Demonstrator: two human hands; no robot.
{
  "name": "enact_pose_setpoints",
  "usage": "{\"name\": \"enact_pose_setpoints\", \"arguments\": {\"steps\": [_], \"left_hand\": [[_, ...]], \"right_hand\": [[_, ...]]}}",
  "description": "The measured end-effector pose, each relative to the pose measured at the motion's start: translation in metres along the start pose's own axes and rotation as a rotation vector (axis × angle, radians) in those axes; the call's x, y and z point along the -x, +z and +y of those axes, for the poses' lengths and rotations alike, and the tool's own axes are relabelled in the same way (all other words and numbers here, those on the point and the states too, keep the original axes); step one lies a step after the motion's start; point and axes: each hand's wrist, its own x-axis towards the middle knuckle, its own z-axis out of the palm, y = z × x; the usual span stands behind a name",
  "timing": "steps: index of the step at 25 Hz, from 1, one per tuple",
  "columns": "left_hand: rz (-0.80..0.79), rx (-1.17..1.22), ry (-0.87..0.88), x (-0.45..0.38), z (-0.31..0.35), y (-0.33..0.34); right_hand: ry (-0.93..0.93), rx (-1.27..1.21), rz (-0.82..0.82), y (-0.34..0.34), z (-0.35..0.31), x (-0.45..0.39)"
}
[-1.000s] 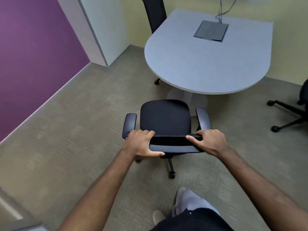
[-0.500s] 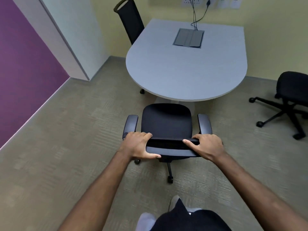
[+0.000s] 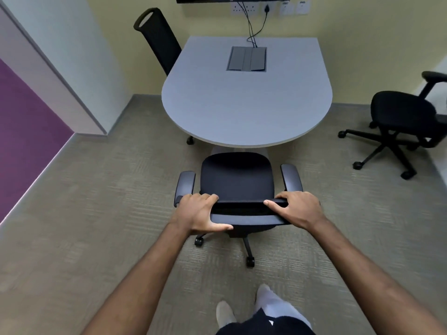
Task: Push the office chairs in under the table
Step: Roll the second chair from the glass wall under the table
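Observation:
A black office chair [image 3: 237, 180] with grey armrests stands in front of me, its seat's front edge just short of the rounded end of the grey table [image 3: 244, 105]. My left hand [image 3: 200, 211] grips the left end of the chair's backrest top. At the right end of the same backrest my right hand [image 3: 297, 207] holds on. A second black chair [image 3: 159, 37] sits tucked at the table's far left side. A third black chair [image 3: 399, 119] stands apart from the table on the right, turned away.
A purple wall and a white pillar [image 3: 53, 64] bound the left side. Cables [image 3: 252, 30] run from wall sockets to a grey hatch [image 3: 246, 59] in the tabletop. Carpet stretches around the chairs. My feet [image 3: 242, 308] show at the bottom.
The chair has rolled forward toward the table with both hands on its backrest. The view has tilted up, bringing in the right-hand chair and the wall sockets.

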Motion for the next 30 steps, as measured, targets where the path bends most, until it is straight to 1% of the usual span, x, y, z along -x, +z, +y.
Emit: {"name": "enact_pose_setpoints", "arguments": {"steps": [15, 20, 25, 30], "left_hand": [[-0.052, -0.023, 0.033, 0.003, -0.013, 0.003], [-0.049, -0.032, 0.038, 0.007, -0.012, 0.001], [-0.074, -0.029, 0.049, 0.006, -0.012, 0.001], [-0.078, -0.014, 0.064, 0.012, -0.016, 0.006]], "right_hand": [[0.008, -0.006, -0.039, 0.001, -0.010, 0.007], [-0.047, 0.012, -0.041, -0.001, -0.010, 0.013], [-0.134, 0.041, -0.117, -0.007, -0.004, 0.020], [-0.230, 0.118, -0.247, -0.007, 0.000, 0.028]]}}
